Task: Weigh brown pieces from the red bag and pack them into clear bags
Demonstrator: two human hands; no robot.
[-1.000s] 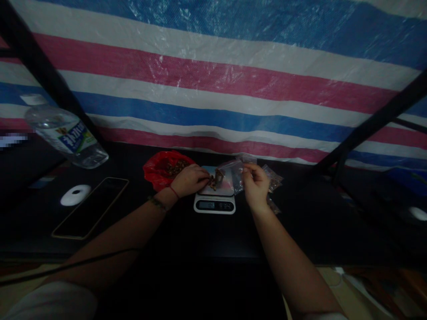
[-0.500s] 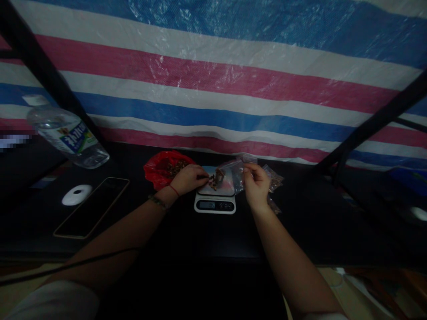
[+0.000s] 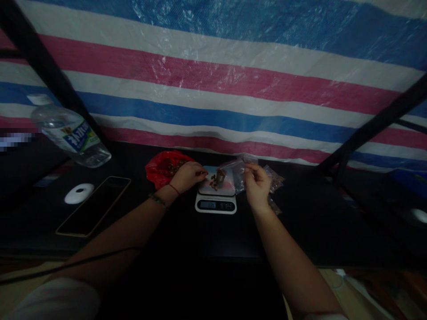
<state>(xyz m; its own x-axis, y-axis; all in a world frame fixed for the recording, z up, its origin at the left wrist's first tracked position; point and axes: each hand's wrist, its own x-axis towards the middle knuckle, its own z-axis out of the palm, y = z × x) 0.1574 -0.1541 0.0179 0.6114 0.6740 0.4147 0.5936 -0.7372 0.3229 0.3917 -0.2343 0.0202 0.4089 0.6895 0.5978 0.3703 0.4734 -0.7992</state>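
Note:
A white digital kitchen scale (image 3: 216, 205) stands in the middle of the black tabletop. Small brown dried pieces (image 3: 214, 182) lie loose on its plate beside a small metal-looking cup (image 3: 220, 176). At the plate's left edge is my left hand (image 3: 187, 176), thumb and fingers pinched together; what is between them, if anything, is too small to make out. My right hand (image 3: 258, 184) pinches the edge of a clear plastic zip bag (image 3: 239, 175) that reaches over the scale's right side. Behind my left hand sits an open red plastic bag (image 3: 156, 168) with more brown pieces.
Filled small clear bags (image 3: 275, 180) lie right of my right hand. To the left are a phone (image 3: 95, 206), a white oval case (image 3: 79, 194) and a leaning water bottle (image 3: 71, 133). A striped tarp (image 3: 213, 106) hangs behind, with dark metal bars at both sides.
My left hand has drawn back slightly left from the pieces on the scale plate. My right hand keeps its hold on the zip bag. The view has shifted slightly.

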